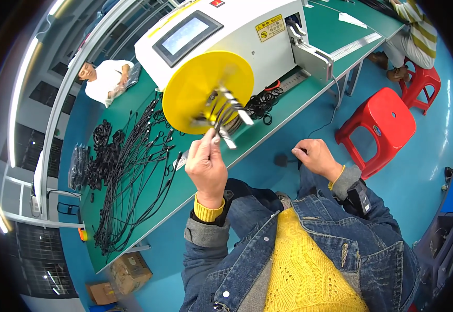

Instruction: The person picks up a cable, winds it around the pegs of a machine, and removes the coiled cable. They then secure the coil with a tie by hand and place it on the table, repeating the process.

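My left hand is raised in front of the winding machine's yellow disc. Its thumb and fingertips pinch a black cable, which loops around the metal prongs at the middle of the disc. Prongs and cable are smeared by motion, as if turning. Over my lap, off the table's near edge, my right hand is curled closed. I see nothing in it, though its palm side is hidden.
Many loose black cables cover the green table at left, beside bundled cables. More coils lie under the white machine. Red stools stand right; cardboard boxes below. One person works across, another far right.
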The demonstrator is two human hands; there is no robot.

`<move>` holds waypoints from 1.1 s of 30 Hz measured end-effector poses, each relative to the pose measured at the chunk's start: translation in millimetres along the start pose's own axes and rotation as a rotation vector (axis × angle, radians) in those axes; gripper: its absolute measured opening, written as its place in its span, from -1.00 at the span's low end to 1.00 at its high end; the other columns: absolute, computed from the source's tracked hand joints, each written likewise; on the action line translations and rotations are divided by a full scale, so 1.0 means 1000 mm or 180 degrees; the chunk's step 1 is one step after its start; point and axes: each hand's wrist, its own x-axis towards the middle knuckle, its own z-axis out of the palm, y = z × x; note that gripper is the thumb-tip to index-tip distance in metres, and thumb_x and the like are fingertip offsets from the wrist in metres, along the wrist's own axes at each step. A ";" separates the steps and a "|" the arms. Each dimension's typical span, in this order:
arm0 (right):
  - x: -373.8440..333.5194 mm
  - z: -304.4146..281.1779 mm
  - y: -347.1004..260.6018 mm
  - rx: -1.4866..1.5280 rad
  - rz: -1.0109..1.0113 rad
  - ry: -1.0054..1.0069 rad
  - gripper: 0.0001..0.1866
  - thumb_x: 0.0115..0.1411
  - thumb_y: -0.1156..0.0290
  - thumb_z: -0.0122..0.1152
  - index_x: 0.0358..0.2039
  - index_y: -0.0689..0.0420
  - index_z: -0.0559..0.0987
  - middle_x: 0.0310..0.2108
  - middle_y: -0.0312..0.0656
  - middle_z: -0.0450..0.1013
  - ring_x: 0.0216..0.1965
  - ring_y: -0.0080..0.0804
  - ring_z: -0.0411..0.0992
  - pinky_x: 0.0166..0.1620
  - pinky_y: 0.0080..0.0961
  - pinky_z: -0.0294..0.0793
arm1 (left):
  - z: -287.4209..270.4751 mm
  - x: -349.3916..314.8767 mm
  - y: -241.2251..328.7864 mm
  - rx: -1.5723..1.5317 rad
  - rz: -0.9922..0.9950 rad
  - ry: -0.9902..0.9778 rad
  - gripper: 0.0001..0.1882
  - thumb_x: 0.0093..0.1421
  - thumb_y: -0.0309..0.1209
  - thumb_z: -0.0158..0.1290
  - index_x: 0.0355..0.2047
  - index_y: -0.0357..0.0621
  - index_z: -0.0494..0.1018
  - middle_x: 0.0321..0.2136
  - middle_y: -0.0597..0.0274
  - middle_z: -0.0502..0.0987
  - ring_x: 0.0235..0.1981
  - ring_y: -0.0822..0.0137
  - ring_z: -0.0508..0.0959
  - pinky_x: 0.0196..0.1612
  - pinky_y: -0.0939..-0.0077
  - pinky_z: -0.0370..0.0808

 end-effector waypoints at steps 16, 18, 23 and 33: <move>0.088 -0.009 -0.082 0.0992 -0.0853 0.0130 -0.71 -0.11 0.37 0.29 -0.39 0.24 0.46 -0.50 -0.04 0.44 -0.50 -0.24 0.43 -0.44 -0.44 0.40 | 0.010 0.035 0.035 0.1200 0.0829 -0.0656 -0.73 -0.03 -0.50 0.06 -0.26 -0.28 0.42 -0.53 0.13 0.33 -0.47 0.10 0.34 -0.38 0.31 0.34; 0.094 -0.008 -0.079 0.0702 -0.1026 0.0738 -0.55 -0.17 0.37 0.35 -0.25 0.25 0.42 -0.35 -0.02 0.41 -0.40 -0.28 0.43 -0.39 -0.46 0.42 | 0.009 0.034 0.035 0.1042 0.0483 -0.0682 -0.67 0.00 -0.49 0.01 -0.18 -0.32 0.36 -0.47 0.06 0.31 -0.43 0.06 0.34 -0.33 0.28 0.33; 0.102 -0.013 -0.077 0.1255 -0.0926 0.0328 -0.20 -0.26 0.37 0.41 0.03 0.27 0.24 -0.10 0.00 0.31 -0.17 -0.27 0.38 -0.20 -0.47 0.45 | 0.009 0.029 0.026 0.1205 0.0164 -0.0835 -0.52 0.04 -0.48 -0.11 -0.01 -0.44 0.16 -0.24 -0.17 0.29 -0.23 -0.07 0.31 -0.15 0.21 0.29; 0.114 -0.011 -0.081 0.1516 -0.1047 -0.0069 -0.12 -0.23 0.46 0.36 0.13 0.26 0.13 -0.06 0.03 0.28 -0.08 -0.24 0.33 -0.03 -0.40 0.39 | 0.009 0.030 0.009 0.0270 -0.0031 -0.1376 -0.40 0.11 -0.43 -0.21 0.10 -0.58 -0.08 0.02 -0.42 0.07 0.01 -0.21 0.16 0.11 0.19 0.11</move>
